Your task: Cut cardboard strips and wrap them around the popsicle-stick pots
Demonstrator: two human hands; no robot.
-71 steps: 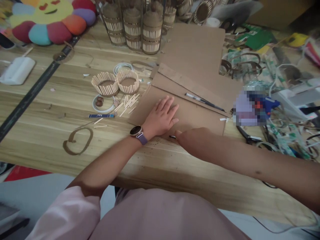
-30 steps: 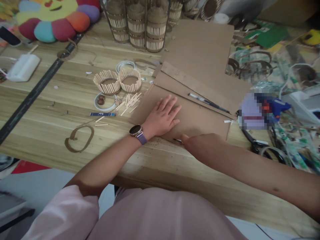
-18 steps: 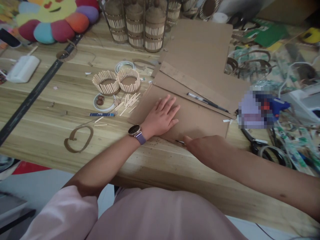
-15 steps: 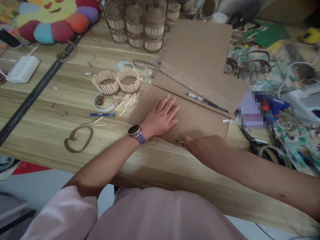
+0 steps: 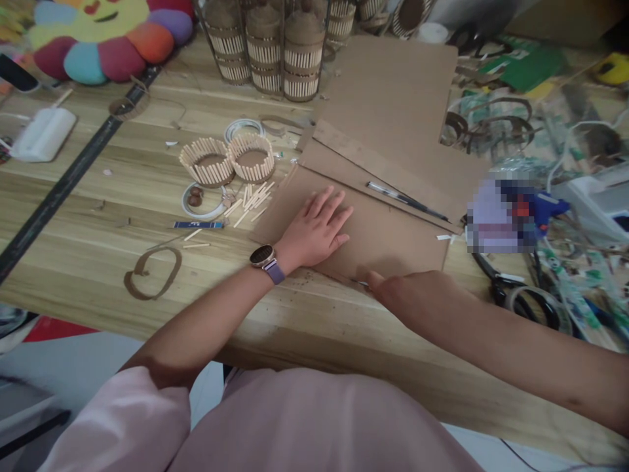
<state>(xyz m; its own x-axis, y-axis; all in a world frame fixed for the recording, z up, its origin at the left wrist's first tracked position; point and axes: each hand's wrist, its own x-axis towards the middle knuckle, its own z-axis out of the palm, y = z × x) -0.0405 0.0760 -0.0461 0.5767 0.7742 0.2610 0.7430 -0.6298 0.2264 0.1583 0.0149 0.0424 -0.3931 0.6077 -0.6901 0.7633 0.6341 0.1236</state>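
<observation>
My left hand (image 5: 317, 229) lies flat with its fingers spread on a sheet of brown cardboard (image 5: 388, 242). At the near edge of that sheet, my right hand (image 5: 398, 288) is closed around a thin craft blade (image 5: 362, 283). Only the pale tip of the blade shows; the rest is hidden by the fingers. A pen (image 5: 407, 200) rests on the cardboard beyond my hands. Behind it, a narrow cardboard strip (image 5: 378, 167) lies across a larger cardboard sheet (image 5: 393, 85).
To the left are two small stick-walled cups (image 5: 251, 160), loose wooden sticks (image 5: 253, 203), a tape roll (image 5: 204, 203) and a curled cardboard strip (image 5: 152, 275). A long dark ruler (image 5: 73, 177) lies farther left. A glue gun (image 5: 548, 206) and clutter occupy the right.
My right hand, with the blade, has slid slightly right along the cardboard's near edge. My left hand stays pressed on the sheet.
</observation>
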